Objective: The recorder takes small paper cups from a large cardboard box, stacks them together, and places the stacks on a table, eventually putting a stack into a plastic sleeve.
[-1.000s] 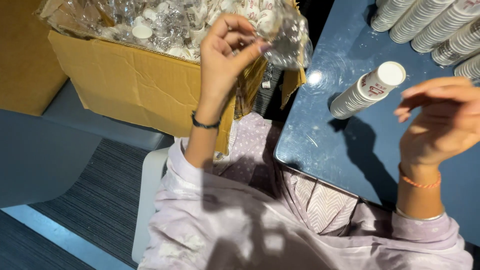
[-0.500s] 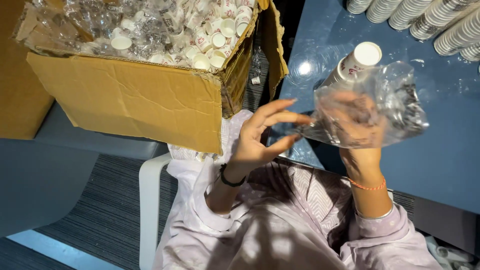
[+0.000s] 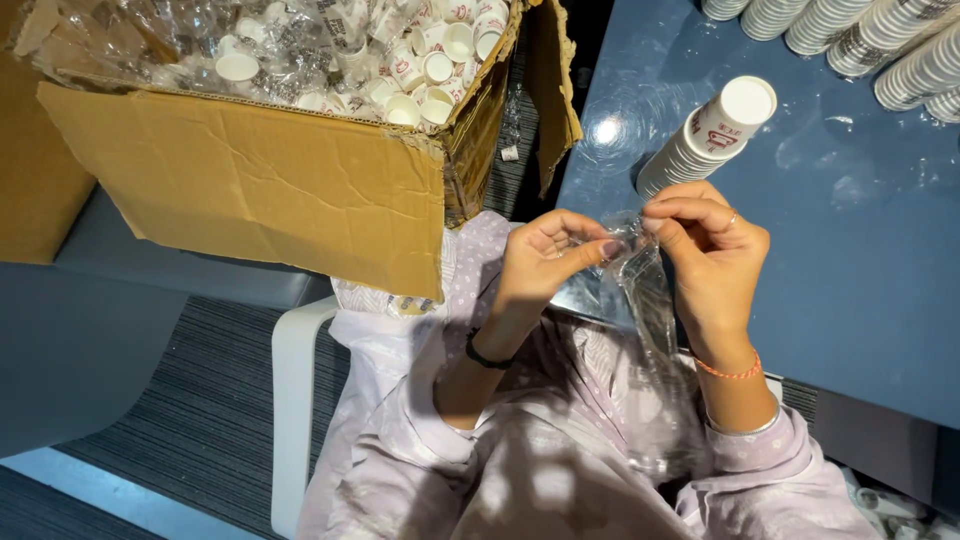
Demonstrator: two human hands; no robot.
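Both of my hands pinch the top of a clear plastic sleeve (image 3: 650,300) that hangs down over my lap. My left hand (image 3: 545,255) grips its left edge with thumb and fingers. My right hand (image 3: 710,245) holds the right edge, fingers curled. Just beyond my right hand, a stack of white paper cups (image 3: 708,135) lies on its side on the blue table (image 3: 860,270). To my left stands an open cardboard box (image 3: 290,190) filled with loose white cups and crumpled clear plastic.
Several more stacks of cups (image 3: 880,40) lie along the table's far right. A white chair edge (image 3: 290,400) shows under me, above grey striped carpet (image 3: 190,420). A second brown box (image 3: 40,190) stands at the far left.
My left hand came down from the box to the plastic sleeve. The sleeve, held up and bulging by my right hand before, now hangs flat between both hands.
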